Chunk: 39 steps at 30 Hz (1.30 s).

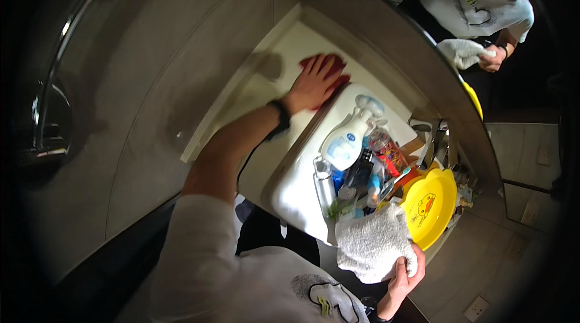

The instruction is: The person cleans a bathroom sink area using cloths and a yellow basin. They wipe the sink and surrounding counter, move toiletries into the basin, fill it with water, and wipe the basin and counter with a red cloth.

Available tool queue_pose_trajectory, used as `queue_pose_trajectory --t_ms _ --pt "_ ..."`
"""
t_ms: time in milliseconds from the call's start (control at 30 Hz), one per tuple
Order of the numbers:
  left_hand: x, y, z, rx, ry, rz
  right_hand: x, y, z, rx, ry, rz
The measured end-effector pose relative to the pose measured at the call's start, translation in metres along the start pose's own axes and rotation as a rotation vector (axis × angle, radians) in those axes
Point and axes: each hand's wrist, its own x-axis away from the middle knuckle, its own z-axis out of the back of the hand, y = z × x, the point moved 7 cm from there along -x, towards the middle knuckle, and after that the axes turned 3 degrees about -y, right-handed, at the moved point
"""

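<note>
My left hand lies palm down with spread fingers on a bunched red cloth, held against the pale countertop beside a white basin. In my right hand, at the lower right, a light grey terry cloth is pinched and hangs by the basin's near corner. Toiletries crowd the basin: a white pump bottle lying on top, a silver canister, a dark bottle and several smaller things. A yellow plastic bowl with a duck face leans at the basin's right side.
A tiled wall with a chrome rail stands on the left. Along the right runs a mirror reflecting my body and a hand with a cloth. A metal faucet rises behind the bowl. A wall socket is at the lower right.
</note>
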Motion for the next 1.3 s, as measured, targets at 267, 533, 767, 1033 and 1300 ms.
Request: queue_pose_trajectory --t_ms 267,533,767,1033,1300 --pt "0.186 0.053 0.06 0.053 -0.203 0.11 -0.009 -0.008 -0.015 -0.057 -0.103 -0.117" --pt "0.225 0.054 0.087 0.095 -0.302 0.085 -0.011 -0.003 -0.022 -0.082 -0.128 -0.126" --pt "0.021 -0.059 0.027 -0.17 -0.092 0.082 -0.01 -0.002 -0.021 -0.059 -0.168 -0.19" --pt "0.164 -0.047 0.073 -0.051 -0.043 0.275 -0.001 0.01 -0.007 -0.053 -0.122 -0.092" --pt "0.276 -0.012 0.124 -0.055 -0.195 0.378 -0.001 0.006 -0.018 -0.164 -0.195 -0.078"
